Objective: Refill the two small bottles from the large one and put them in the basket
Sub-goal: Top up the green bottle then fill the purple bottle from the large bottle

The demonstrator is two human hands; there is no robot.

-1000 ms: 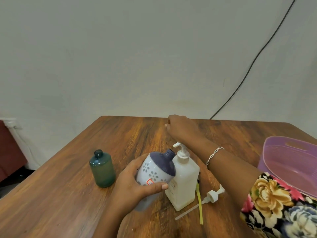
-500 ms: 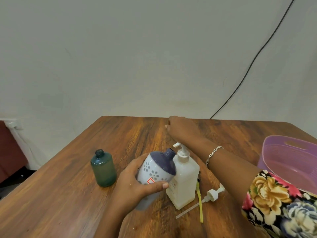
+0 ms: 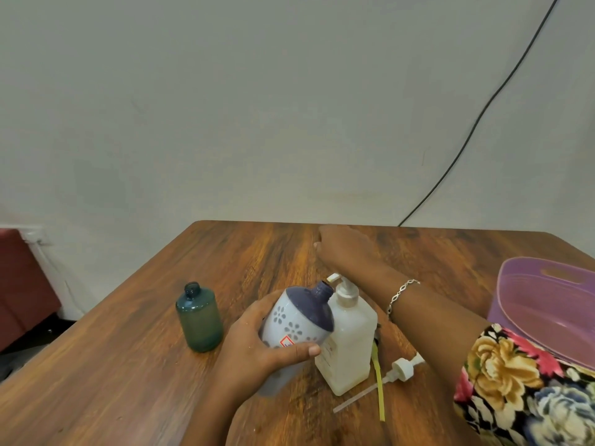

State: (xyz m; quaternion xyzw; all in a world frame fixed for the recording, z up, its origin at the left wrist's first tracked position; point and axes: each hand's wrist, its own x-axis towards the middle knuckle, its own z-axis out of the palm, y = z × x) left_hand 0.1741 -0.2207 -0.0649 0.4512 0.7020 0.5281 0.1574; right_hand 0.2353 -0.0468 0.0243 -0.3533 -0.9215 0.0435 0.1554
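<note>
Left hand (image 3: pixel 257 346) grips the purple-topped bottle (image 3: pixel 296 317), fingers round the far side and thumb across the front by the red label. The bottle is lifted and tilted, and its open neck points to 1 o'clock, just beside the nozzle of the large pump bottle (image 3: pixel 349 342). The large bottle stands upright on the table (image 3: pixel 128 365), its side touching the tilted one at 3 o'clock of it. Right hand (image 3: pixel 341 249) is at 12 o'clock of the large bottle, low over the tabletop with knuckles up and fingers bent down. Its fingertips are hidden, so I cannot tell if it holds anything. There is a bracelet (image 3: pixel 402 292) on that wrist and a floral sleeve (image 3: pixel 521 381) at the lower right. The green bottle (image 3: pixel 199 320) stands upright and uncapped at 9 o'clock of the held bottle, apart from it. A loose pump (image 3: pixel 402 370) with its tube lies flat at 4 o'clock of the large bottle, with a yellow strip (image 3: pixel 378 381) beside it. The purple basket (image 3: pixel 547 294) is at 3 o'clock by the table's right edge, with no bottle in its visible part. A black cable (image 3: pixel 483 107) runs down the wall.
</note>
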